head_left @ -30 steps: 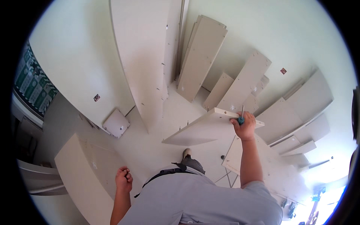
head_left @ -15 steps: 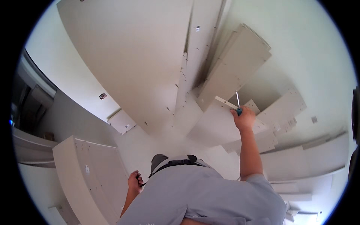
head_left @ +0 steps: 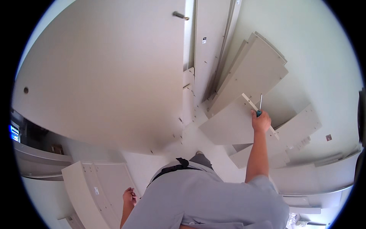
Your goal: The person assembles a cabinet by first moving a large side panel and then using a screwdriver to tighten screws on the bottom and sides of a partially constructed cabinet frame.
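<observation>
My right hand (head_left: 261,122) is closed around the teal handle of a screwdriver (head_left: 260,103), its metal shaft pointing up and away. The same hand lies against the upper edge of a pale board (head_left: 228,124); whether it also grips the board I cannot tell. Low at the left, beside my body, my left hand (head_left: 129,195) has curled fingers, and what is in them, if anything, is hidden. A large pale panel (head_left: 103,76) fills the upper left, with a metal connecting bolt (head_left: 180,15) sticking out of its edge.
Flat boards (head_left: 251,68) lean in a stack against the far right wall, beside a tall upright panel (head_left: 211,45). More boards (head_left: 301,124) stand along the right. At the lower left is a pale cabinet piece (head_left: 95,183). Pale floor (head_left: 141,168) shows between them.
The view has shifted, and the large panel fills more of the upper left. My right hand, still with the screwdriver, and the board beside it appear farther right. My left hand appears lower.
</observation>
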A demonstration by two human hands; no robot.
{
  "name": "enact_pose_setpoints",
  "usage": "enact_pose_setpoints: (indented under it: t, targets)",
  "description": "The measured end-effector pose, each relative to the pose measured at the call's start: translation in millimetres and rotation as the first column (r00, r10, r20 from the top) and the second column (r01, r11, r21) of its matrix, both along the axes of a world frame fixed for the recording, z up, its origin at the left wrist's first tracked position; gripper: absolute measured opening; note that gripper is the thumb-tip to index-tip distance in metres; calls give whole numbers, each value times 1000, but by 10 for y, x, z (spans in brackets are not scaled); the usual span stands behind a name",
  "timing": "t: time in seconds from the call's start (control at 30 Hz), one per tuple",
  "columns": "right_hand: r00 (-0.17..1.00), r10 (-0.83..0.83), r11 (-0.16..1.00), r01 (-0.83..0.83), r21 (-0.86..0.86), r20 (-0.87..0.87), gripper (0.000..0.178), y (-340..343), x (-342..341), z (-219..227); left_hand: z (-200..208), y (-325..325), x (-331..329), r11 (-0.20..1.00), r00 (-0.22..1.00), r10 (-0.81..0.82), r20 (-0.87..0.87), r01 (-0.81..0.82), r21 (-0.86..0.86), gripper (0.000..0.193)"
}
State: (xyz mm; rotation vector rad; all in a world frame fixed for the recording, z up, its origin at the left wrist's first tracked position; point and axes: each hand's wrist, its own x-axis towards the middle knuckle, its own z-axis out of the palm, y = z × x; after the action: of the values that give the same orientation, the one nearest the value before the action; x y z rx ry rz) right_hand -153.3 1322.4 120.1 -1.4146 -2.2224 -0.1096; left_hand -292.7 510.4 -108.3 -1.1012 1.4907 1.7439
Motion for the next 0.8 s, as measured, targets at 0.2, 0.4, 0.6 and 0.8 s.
enact_pose_setpoints:
  t: [0.2, 0.4, 0.6, 0.8]
  targets:
    - [1000, 11, 1000, -12, -11, -22, 50, 561, -461, -24, 280, 417, 120, 994, 989, 106, -102, -106, -1, 22]
    - [999, 53, 992, -54, -116, -8, 45, 966, -891, -87, -325, 528, 639, 915, 922, -327, -208, 254, -313, 24]
    - [998, 21, 982, -10, -187, 56, 45, 1330, -1227, -46, -561, 881, 902, 666, 768, -636, -81, 492, -561, 25]
    - [993, -30, 951, 65, -302, 117, 44, 1743, -1560, 41, -583, 1413, 1127, 777, 894, -449, -6, 387, -498, 26]
